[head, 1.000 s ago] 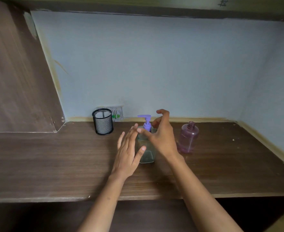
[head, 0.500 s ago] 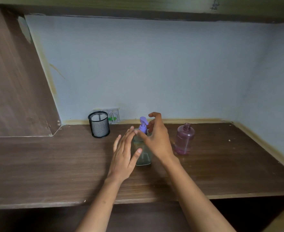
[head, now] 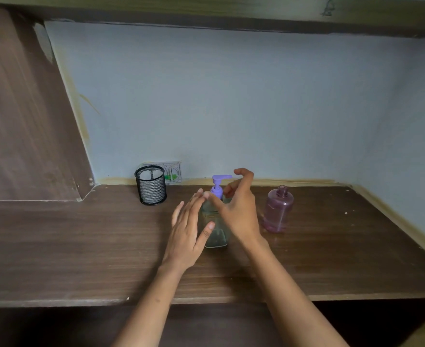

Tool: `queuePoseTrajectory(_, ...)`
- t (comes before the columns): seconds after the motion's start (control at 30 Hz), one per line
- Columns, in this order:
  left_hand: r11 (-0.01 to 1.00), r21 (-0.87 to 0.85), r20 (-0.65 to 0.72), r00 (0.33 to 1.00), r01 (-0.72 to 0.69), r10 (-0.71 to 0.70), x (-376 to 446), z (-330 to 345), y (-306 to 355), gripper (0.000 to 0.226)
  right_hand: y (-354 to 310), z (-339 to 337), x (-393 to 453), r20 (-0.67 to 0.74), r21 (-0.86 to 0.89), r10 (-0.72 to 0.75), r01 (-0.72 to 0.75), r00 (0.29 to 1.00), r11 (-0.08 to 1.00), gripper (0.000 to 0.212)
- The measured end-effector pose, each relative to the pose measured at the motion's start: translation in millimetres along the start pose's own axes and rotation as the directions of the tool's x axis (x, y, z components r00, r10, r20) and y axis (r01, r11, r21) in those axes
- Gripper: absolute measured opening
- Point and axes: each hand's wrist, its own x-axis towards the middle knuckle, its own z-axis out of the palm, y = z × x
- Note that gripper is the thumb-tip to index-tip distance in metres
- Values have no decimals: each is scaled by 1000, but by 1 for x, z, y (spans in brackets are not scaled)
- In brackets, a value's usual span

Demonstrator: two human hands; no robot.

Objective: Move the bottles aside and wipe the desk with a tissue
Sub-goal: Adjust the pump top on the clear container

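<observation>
A clear pump bottle (head: 217, 237) with a purple pump head (head: 221, 178) stands upright mid-desk. My left hand (head: 187, 230) lies against its left side with straight fingers, the thumb touching the bottle's front. My right hand (head: 240, 211) covers the bottle's right shoulder, its thumb and curled fingers pinching the purple pump collar, the index finger lifted. To the right, apart from my hands, stands a pink translucent bottle (head: 277, 211) without a cap. Both rest on the brown wooden desk (head: 81, 246). No tissue is in view.
A black mesh pen cup (head: 152, 185) stands at the back left, in front of a wall socket (head: 172, 172). A wooden side panel (head: 26, 121) closes the left, a wall the right, and a shelf (head: 231, 11) hangs overhead.
The pump nozzle pointed left a second ago and now points right. Both hands stay on the pump bottle, which has not moved along the desk.
</observation>
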Motion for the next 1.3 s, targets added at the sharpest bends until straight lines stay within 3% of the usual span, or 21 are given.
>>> queuePoseTrajectory(0.23, 1000, 3, -7, 1000, -1, 1, 0, 1, -1, 56, 0, -6, -1, 133, 95, 16, -28, 991, 995, 62)
queuePoseTrajectory(0.43, 1000, 26, 7, 1000, -4, 3, -1, 2, -2, 60, -4, 2, -3, 11, -64, -19, 20, 1000, 998, 65)
queuePoseTrajectory(0.63, 1000, 6, -10, 1000, -3, 3, -1, 1, -1, 57, -7, -4, -1, 112, 79, -18, 9, 994, 997, 51)
queuePoseTrajectory(0.87, 1000, 27, -3, 1000, -6, 6, -1, 2, -3, 60, -6, 1, -4, -1, -113, -22, 22, 1000, 993, 60)
queuePoseTrajectory(1.07, 1000, 22, -2, 1000, -10, 10, -1, 2, -2, 58, -10, -2, 1, 104, -18, 35, -34, 994, 999, 51)
queuePoseTrajectory(1.17, 999, 32, 1, 1000, -10, 10, -1, 2, -4, 58, -15, -4, 2, 116, -12, 34, -32, 993, 999, 57)
queuePoseTrajectory(1.3, 999, 39, 2, 1000, -6, 6, -1, 3, -3, 61, -13, -1, 2, 21, -161, 23, -20, 1000, 987, 73)
